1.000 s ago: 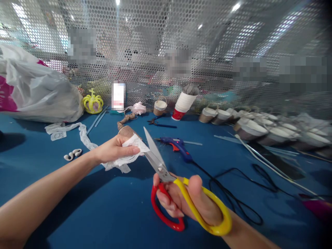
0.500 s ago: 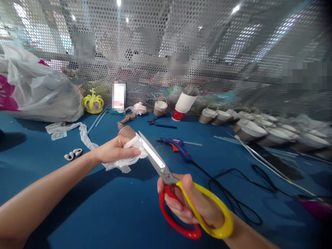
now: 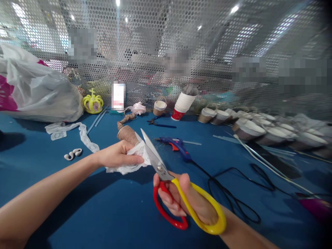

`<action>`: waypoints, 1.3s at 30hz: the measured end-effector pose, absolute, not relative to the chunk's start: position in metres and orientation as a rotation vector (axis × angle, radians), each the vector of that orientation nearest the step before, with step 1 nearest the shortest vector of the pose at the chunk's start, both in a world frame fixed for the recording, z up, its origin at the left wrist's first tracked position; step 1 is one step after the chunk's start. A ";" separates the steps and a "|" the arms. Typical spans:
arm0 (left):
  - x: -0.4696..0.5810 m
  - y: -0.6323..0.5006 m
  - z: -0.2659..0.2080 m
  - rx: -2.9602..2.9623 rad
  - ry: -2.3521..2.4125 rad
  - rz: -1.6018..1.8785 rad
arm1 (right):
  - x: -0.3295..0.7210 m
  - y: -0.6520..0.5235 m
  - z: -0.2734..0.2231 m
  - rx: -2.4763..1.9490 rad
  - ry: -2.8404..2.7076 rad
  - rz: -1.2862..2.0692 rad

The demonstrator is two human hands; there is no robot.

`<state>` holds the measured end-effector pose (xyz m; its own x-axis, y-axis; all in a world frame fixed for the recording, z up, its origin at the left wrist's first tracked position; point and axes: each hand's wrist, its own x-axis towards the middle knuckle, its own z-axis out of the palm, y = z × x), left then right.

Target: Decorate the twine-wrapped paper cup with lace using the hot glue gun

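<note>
My left hand (image 3: 116, 155) is closed on a bunched strip of white lace (image 3: 124, 168), whose loose folds hang below the fingers. Just beyond that hand a roll of brown twine (image 3: 127, 134) lies on the table. My right hand (image 3: 186, 197) grips large scissors (image 3: 155, 159) through a red and a yellow handle loop. The scissor blades are parted and point up and away, with the lace at the left thumb tip between or against them; which of the two I cannot tell.
A blue glue gun (image 3: 176, 143) and its black cord lie right of the scissors. Behind are pliers (image 3: 163, 125), stacked paper cups (image 3: 184, 103), a yellow crown (image 3: 93, 102) and a plastic bag (image 3: 44, 90). Several small baskets (image 3: 250, 128) stand at right.
My right hand has moved slightly left and up with the scissors, bringing the blades further over the lace. The blades are a little wider apart. The left hand still holds the lace.
</note>
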<state>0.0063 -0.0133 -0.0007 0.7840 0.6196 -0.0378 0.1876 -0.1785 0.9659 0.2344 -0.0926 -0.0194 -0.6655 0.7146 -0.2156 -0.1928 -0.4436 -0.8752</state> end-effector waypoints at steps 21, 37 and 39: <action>-0.016 -0.015 0.044 1.785 0.704 0.524 | 0.256 -0.101 0.018 -1.990 -2.531 0.577; 0.003 -0.018 0.023 1.896 0.829 0.621 | 0.194 -0.056 0.013 -1.268 -1.543 1.303; 0.004 -0.016 0.022 1.893 0.860 0.689 | 0.197 -0.057 0.011 -1.256 -1.498 1.298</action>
<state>0.0040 -0.0162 0.0217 0.6000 0.7923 0.1106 0.2800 -0.3375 0.8987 0.1967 -0.0571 0.0113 -0.2131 0.9759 -0.0474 0.1864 -0.0070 -0.9825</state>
